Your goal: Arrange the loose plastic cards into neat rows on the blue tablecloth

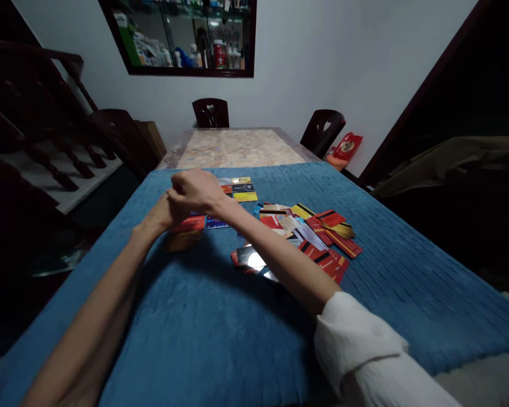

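Hands are seen from the head view stretched out over a desk covered with a ribbed blue cloth [203, 333]. The right hand [197, 189] is crossed over toward the left, its fingers curled into a loose fist; whether anything is pinched inside that grip cannot be told. The left hand [163, 213] is tucked just beneath and behind it, touching it, and is mostly hidden, so how far its grip is open cannot be told either. A red plastic card [189, 224] lies flat on the cloth directly under both hands, with a brownish card [182, 241] just beside it toward the person. A yellow-and-black card [245, 196] is placed just beyond the right wrist. A loose scatter of red, yellow and white plastic cards [318, 232] is spread to the right of the right forearm, several overlapping, and a dark glossy card [248, 257] lies partly under that forearm. A rolled-up white sleeve [356, 339] covers the right upper arm. Two dark wooden chairs [211, 113] are set at the far end of the desk, below a dark-framed wall cabinet [182, 37].
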Tool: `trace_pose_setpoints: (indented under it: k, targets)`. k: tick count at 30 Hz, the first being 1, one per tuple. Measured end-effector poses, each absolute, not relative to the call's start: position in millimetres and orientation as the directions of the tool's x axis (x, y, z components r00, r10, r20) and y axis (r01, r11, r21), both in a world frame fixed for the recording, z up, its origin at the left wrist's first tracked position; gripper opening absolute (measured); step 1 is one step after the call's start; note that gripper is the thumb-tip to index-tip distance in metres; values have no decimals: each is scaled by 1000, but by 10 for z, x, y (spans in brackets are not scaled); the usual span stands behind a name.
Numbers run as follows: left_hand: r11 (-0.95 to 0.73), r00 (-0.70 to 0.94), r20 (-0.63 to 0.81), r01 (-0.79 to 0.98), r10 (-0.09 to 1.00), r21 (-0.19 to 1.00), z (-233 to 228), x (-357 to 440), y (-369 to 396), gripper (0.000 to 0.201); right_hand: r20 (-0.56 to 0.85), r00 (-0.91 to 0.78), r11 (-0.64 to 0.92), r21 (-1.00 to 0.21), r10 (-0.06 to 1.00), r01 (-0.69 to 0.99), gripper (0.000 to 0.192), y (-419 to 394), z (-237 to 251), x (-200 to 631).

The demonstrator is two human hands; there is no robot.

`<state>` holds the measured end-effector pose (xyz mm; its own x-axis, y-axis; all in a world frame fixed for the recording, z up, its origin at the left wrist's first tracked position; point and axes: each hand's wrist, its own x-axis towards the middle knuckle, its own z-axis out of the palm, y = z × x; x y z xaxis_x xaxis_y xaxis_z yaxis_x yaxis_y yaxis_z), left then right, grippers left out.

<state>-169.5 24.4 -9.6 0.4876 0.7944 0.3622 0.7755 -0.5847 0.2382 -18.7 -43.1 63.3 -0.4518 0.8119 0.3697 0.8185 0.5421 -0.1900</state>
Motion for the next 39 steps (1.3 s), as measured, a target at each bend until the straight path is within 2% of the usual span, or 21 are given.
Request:
trace_pose_setpoints:
  k: [2,5,12,16,20,24,29,33,39]
  targets:
    - [-535,494,260,836,830,119,-53,-1574,136,17,368,-457,543,-174,809,821,33,-459,611,2]
    - [-662,620,292,746,728,65,2,-1399,-38,26,355,-432,509,-160,829,846,29,-526,525,327]
    - [-753,708,282,652,647,91,18,-1096,-360,33,301,-388,442,-137,871,887,26,-775,159,1093]
    - [-790,747,265,600,610,125,-16,-906,-578,33,284,-369,427,-181,885,886,31,-970,-45,1483]
    - [-835,802,240,544,547,85,-104,-677,-800,16,294,-341,418,-261,893,870,28,-1171,-194,1813]
    - [-875,855,195,483,480,37,-222,-408,-1010,16,322,-325,422,-304,889,854,32,-1315,-329,2074]
    - [-913,883,256,407,393,-1,-348,-39,-1317,16,352,-252,381,-368,901,849,34,-1384,-531,2283]
    - [-937,894,294,349,338,17,-420,208,-1541,26,339,-255,382,-392,906,837,33,-1410,-629,2362]
    - [-927,890,272,374,365,18,-521,386,-1668,61,331,-296,415,-385,896,824,32,-1427,-670,2370]
